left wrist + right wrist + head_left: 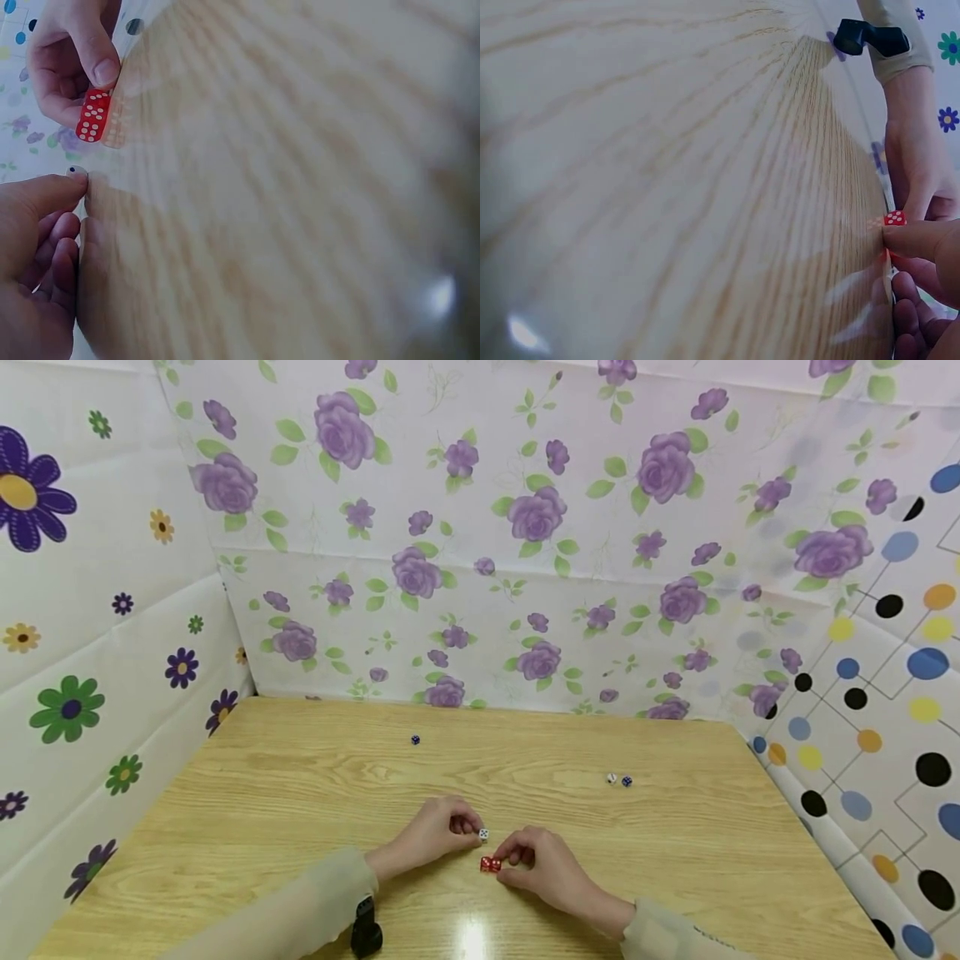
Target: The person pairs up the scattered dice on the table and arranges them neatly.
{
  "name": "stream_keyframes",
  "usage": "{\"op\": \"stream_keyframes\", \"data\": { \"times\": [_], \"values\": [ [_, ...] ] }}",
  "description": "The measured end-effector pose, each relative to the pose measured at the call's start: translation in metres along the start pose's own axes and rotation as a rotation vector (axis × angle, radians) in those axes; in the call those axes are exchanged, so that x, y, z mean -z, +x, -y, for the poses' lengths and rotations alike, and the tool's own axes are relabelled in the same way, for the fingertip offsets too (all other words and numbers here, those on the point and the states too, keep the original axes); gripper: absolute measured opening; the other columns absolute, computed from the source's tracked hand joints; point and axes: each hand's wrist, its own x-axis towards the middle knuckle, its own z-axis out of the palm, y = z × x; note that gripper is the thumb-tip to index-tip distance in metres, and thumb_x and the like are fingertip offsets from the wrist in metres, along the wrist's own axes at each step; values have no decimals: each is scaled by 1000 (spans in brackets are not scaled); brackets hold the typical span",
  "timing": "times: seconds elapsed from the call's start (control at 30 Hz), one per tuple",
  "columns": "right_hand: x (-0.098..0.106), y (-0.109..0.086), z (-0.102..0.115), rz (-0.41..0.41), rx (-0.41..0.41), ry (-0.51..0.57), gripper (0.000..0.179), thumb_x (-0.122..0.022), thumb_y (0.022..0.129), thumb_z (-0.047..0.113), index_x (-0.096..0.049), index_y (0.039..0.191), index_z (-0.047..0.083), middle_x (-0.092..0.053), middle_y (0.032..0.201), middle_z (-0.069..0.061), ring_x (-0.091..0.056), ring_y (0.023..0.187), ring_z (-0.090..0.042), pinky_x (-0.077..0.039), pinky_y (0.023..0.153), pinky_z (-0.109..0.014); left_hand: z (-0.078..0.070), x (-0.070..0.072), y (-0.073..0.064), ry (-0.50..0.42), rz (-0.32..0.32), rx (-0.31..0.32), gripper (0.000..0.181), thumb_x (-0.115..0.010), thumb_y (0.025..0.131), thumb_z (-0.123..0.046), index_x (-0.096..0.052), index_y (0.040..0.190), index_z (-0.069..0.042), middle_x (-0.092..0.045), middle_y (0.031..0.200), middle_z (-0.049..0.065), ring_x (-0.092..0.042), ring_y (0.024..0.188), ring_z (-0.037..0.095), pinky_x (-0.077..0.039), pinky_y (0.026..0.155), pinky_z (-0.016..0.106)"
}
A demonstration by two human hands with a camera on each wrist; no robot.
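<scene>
My left hand (429, 833) pinches a white die (483, 834) between thumb and forefinger. In the left wrist view most of that white die (76, 172) is hidden behind the thumb tip. Two red dice (490, 864) with white pips sit side by side on the table, a little nearer to me than the white one. From the right, my right hand (551, 870) holds the end of this red pair with thumb and forefinger. The right wrist view shows a red die (895, 218) just past the thumb, the rest being covered by fingers.
Farther back on the wooden table (315, 777) lies a lone blue die (416, 740). A second white die (612, 778) lies close beside another blue die (627, 782) at the back right. Patterned cloth walls (480, 635) border the table's back and sides.
</scene>
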Motion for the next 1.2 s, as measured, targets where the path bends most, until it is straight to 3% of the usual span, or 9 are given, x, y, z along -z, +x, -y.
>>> {"op": "stream_keyframes", "data": {
  "times": [0.57,1.2],
  "values": [
    [1,0,1,9,-8,3,14,-81,82,23,-74,94,21,-65,86,4,-53,76,-5,-42,67,-18,1,-4,2,11,6,-30,8,-79,84,-13,-73,90,-12,-65,85,0,-52,70,-4,-49,65,15],
    [2,1,2,22,-10,4,13,-81,82,22,-74,93,22,-65,86,4,-53,76,-6,-42,67,-19,-1,-3,5,25,22,-10,9,-80,83,-14,-73,89,-12,-65,85,-1,-53,71,-4,-49,66,16]
  ]
}}
